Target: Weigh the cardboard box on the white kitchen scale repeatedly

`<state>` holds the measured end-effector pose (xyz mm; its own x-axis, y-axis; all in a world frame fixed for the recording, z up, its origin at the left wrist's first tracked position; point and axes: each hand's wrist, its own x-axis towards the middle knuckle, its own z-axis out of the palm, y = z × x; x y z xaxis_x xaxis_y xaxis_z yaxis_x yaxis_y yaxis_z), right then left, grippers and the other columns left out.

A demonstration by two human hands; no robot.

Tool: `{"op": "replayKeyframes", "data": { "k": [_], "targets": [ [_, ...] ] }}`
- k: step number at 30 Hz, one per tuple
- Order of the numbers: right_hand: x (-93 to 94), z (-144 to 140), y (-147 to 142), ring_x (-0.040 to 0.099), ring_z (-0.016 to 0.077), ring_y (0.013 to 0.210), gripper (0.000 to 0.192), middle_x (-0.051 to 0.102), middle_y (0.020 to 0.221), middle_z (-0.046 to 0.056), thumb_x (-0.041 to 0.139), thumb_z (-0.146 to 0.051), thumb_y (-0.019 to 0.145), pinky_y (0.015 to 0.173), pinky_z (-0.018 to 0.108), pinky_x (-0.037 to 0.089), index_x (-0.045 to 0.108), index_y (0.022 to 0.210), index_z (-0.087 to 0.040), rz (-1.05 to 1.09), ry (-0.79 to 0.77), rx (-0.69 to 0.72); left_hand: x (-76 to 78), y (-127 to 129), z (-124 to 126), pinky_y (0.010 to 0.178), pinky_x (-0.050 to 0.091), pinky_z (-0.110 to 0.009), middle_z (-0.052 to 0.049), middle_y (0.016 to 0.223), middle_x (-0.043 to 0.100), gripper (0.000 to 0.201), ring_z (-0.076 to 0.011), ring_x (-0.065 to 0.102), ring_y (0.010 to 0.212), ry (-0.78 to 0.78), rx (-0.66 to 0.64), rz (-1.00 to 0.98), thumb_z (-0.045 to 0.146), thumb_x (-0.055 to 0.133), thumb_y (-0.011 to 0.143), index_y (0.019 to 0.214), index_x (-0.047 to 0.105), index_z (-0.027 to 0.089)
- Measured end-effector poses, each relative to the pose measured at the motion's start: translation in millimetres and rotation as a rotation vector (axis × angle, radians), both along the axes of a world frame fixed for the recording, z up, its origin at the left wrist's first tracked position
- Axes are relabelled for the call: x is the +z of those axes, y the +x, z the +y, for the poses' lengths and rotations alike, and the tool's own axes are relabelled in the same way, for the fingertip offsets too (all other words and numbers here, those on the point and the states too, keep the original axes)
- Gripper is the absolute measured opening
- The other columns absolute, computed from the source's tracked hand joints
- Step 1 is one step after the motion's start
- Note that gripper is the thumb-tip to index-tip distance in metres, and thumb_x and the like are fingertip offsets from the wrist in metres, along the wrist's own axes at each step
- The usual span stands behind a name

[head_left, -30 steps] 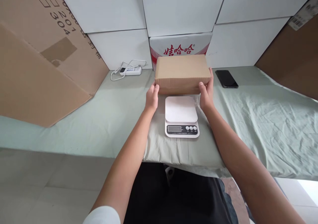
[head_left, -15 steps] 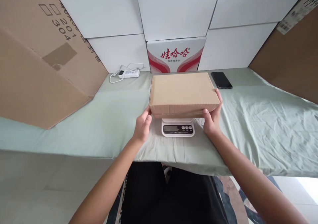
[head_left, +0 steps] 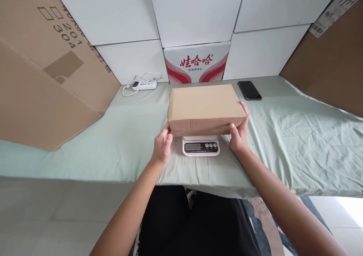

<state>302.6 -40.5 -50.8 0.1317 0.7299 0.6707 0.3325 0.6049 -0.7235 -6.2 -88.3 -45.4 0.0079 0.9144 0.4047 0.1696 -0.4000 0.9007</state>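
A closed brown cardboard box (head_left: pixel 205 104) sits over a white kitchen scale (head_left: pixel 200 151), covering most of its platform. I cannot tell whether its full weight rests there. My left hand (head_left: pixel 162 144) grips the box at its near left corner, thumb outside and the other fingers partly hidden. On the opposite side, my right hand (head_left: pixel 239 135) holds the near right corner, with the thumb on the front face and a finger along the right side. Below the box's front edge, the scale's display and several buttons show; no digits are readable on the display.
Behind the box stands a white and red printed carton (head_left: pixel 197 63). A black phone (head_left: pixel 249 90) lies at the back right, and a white power strip with a cable (head_left: pixel 146 84) at the back left. Large cardboard panels (head_left: pixel 56 82) flank the green cloth (head_left: pixel 133 135).
The view has shifted slightly, so most things appear a little further left. Both hands keep their hold on the box, which stays over the scale.
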Motion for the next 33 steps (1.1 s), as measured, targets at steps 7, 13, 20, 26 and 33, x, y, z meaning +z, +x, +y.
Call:
{"op": "replayKeyframes", "data": {
  "k": [7,13,20,26,33],
  "targets": [
    [0.8,0.7,0.3,0.049,0.0446,0.163,0.093,0.05,0.173,0.011,0.058,-0.084,0.092,0.136,0.073,0.04,0.041,0.171,-0.039,-0.004,0.001,-0.037,-4.7,0.8,1.8,0.133,0.051,-0.053,-0.014,0.17,0.067,0.075,-0.0376,0.059,0.163,0.02,-0.021,-0.04,0.071,0.051,0.109,0.169,0.056,0.027],
    [1.3,0.9,3.5,0.065,0.0405,0.143,0.084,0.067,0.145,0.011,0.048,-0.083,0.096,0.127,0.071,0.049,0.047,0.169,-0.043,0.082,0.061,-0.133,-9.3,-1.2,5.8,0.142,0.043,-0.052,-0.014,0.188,0.044,0.096,-0.0374,0.042,0.176,0.027,0.071,-0.148,0.08,0.058,0.102,0.18,0.038,0.028],
    [4.1,-3.8,0.0,0.055,0.0424,0.163,0.087,0.059,0.173,0.012,0.055,-0.083,0.096,0.135,0.069,0.046,0.05,0.169,-0.036,0.011,-0.013,-0.027,-1.0,2.7,1.9,0.139,0.047,-0.056,-0.012,0.171,0.067,0.078,-0.0387,0.056,0.166,0.01,-0.035,-0.036,0.075,0.049,0.107,0.167,0.061,0.025],
    [33.8,-11.2,-3.8,0.054,0.0413,0.165,0.085,0.062,0.171,0.01,0.055,-0.085,0.097,0.139,0.068,0.044,0.052,0.169,-0.038,-0.004,-0.016,0.007,25.3,-1.1,3.8,0.131,0.055,-0.057,-0.013,0.161,0.074,0.07,-0.0383,0.064,0.158,-0.009,-0.035,-0.146,0.076,0.055,0.105,0.154,0.071,0.028],
    [84.7,50.8,-14.4,0.04,0.0407,0.175,0.102,0.047,0.183,0.012,0.06,-0.09,0.091,0.15,0.064,0.023,0.042,0.173,-0.032,-0.007,0.055,0.075,57.3,5.7,97.2,0.118,0.061,-0.049,-0.014,0.138,0.082,0.073,-0.0367,0.072,0.147,0.068,0.029,-0.261,0.089,0.056,0.098,0.128,0.074,0.026]
  ]
}}
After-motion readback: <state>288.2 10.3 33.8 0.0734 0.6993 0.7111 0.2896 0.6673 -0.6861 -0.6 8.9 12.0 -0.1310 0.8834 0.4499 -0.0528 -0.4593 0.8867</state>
